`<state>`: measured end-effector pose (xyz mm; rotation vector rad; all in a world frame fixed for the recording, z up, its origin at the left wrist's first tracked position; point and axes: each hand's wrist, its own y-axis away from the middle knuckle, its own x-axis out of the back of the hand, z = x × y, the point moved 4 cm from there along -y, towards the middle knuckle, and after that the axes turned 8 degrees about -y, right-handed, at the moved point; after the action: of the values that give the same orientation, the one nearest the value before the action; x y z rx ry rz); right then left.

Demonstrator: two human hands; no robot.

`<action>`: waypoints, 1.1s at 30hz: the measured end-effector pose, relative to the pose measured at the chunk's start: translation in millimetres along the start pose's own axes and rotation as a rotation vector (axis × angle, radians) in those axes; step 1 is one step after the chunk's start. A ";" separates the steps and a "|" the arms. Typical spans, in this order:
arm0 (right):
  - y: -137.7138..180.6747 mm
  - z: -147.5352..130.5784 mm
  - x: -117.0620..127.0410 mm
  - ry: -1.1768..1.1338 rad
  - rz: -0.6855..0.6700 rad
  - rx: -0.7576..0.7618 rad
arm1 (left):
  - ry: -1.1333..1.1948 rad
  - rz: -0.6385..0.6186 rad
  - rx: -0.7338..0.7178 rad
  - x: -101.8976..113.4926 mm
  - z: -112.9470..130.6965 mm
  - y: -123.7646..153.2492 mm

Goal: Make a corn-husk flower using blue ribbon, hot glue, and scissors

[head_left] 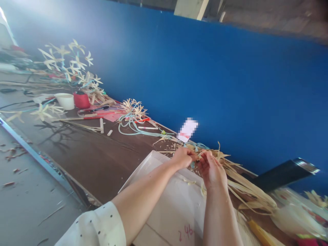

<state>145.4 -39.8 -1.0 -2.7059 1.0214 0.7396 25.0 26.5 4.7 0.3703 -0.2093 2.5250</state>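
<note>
My left hand [183,157] is closed in a pinch above the far edge of a white board or box lid [164,191]. Beside it, my right hand [212,169] has its fingers curled, with thumb and fingertips together. A thin pale strip [201,154], like dried husk, runs between the two sets of fingertips; its ends are partly hidden. Just beyond the hands lie dried husk strips [244,186] in a long bundle, along with light blue cord. Small pale scraps [167,147] are scattered left of my left hand.
Pale husk flowers [77,63] on blue stems stand at the far left, near a white cup [66,101] and a red thread spool [82,100]. More flowers [133,108] with looped stems lie mid-table. A blue wall [192,75] borders the brown table [102,164]; a dark cylinder [284,174] leans right.
</note>
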 end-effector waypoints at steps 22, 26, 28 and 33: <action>-1.2 4.9 -0.5 -0.011 0.094 0.156 | 0.117 -0.110 0.049 -13.0 -9.4 -2.9; -2.3 4.8 -0.6 -0.005 0.107 0.163 | 0.174 -0.115 0.080 -14.9 -8.7 -3.4; -2.1 4.9 -0.1 0.026 0.115 0.159 | 0.189 -0.112 0.095 -15.5 -6.9 -1.2; -3.1 6.7 0.9 0.038 0.113 0.157 | 0.159 -0.106 0.121 -14.1 -1.7 4.7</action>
<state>145.4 -35.9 -7.3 -2.5554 1.1959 0.6001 33.2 15.7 -1.6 0.2203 0.0243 2.4541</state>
